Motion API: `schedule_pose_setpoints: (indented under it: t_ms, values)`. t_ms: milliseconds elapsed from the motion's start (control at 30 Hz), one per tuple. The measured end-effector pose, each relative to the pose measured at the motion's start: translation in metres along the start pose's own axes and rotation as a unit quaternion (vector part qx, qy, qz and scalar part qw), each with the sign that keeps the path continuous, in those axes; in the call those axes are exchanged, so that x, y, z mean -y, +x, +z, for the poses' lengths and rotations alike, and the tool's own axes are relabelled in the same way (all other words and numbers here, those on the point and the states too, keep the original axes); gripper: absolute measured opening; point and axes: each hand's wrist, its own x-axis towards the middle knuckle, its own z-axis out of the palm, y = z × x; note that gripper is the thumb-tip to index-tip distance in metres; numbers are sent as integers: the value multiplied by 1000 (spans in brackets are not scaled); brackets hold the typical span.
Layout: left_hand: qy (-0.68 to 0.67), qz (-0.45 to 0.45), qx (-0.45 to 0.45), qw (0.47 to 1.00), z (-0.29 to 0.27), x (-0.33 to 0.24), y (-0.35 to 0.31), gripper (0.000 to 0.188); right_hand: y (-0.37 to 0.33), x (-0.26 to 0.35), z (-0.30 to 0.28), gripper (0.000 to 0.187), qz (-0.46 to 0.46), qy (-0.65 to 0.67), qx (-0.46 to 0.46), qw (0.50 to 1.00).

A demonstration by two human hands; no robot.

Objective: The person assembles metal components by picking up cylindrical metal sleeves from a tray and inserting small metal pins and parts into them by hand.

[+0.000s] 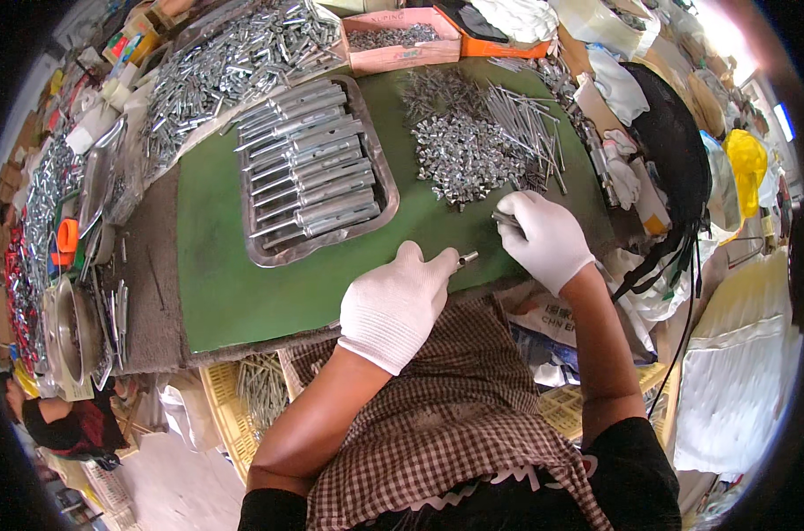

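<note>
Shiny silver tube [467,259] aslant in the left hand [398,303], small grey metal piece [506,218] in the right hand [545,241]

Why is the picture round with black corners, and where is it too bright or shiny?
Head view: a wide fisheye lens makes the round shape and dark corners; head view: bright glare washes out part of the upper right; head view: light glints off the metal tray and the little metal tube at the left hand.

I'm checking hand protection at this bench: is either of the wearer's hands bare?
No, the left hand and the right hand are both gloved in white.
</note>
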Motion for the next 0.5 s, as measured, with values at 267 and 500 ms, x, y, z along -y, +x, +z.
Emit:
schedule_pose_setpoints:
  t_ms: [267, 500]
  values:
    - [-25, 11, -22, 999, 0, 3, 0, 17, -6, -5, 6, 10, -30, 37, 41, 998]
    - [-25, 11, -15, 1000, 2, 4, 0, 21, -12, 30, 4, 10, -90, 122, 63, 986]
